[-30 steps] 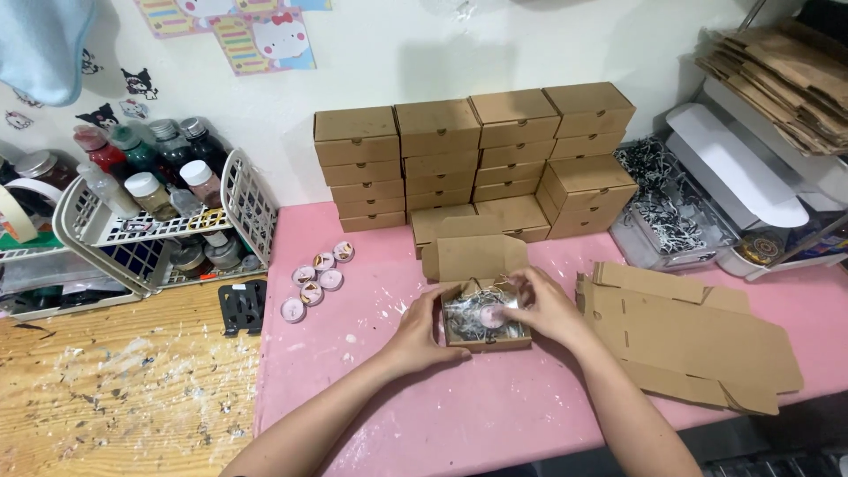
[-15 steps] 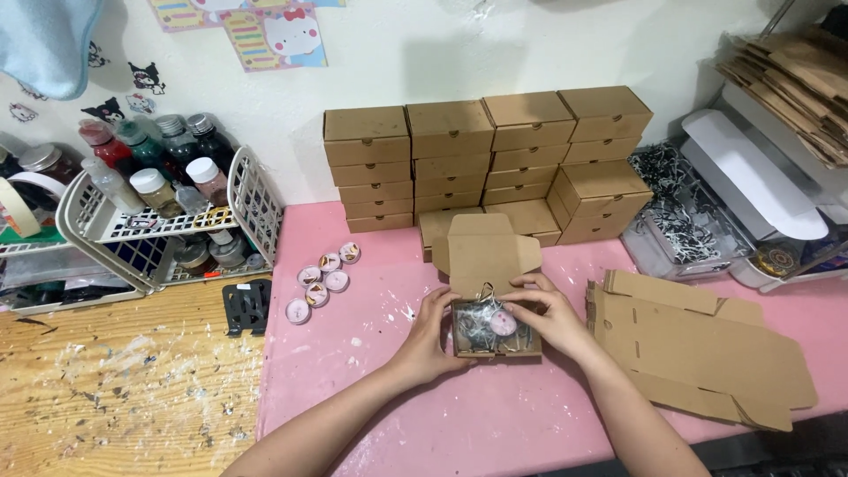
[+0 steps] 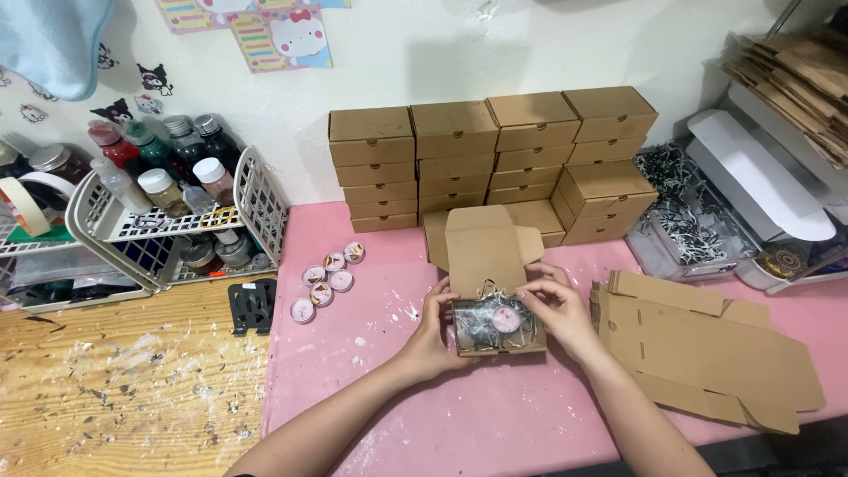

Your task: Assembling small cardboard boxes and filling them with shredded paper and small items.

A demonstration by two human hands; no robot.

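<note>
Near the middle of the frame, an open cardboard box [image 3: 496,325] sits on the pink mat [image 3: 380,389], its lid standing up behind it. The left hand [image 3: 435,331] grips its left side, the right hand [image 3: 558,309] its right, fingers curled over the rim. Inside lie shredded paper and a small round pink tin [image 3: 504,320]. More little tins [image 3: 324,281] cluster to the left. Closed boxes [image 3: 495,159] are stacked against the wall above, flat box blanks [image 3: 707,349] lie at right, and a white basket of bottles [image 3: 168,208] stands at upper left.
</note>
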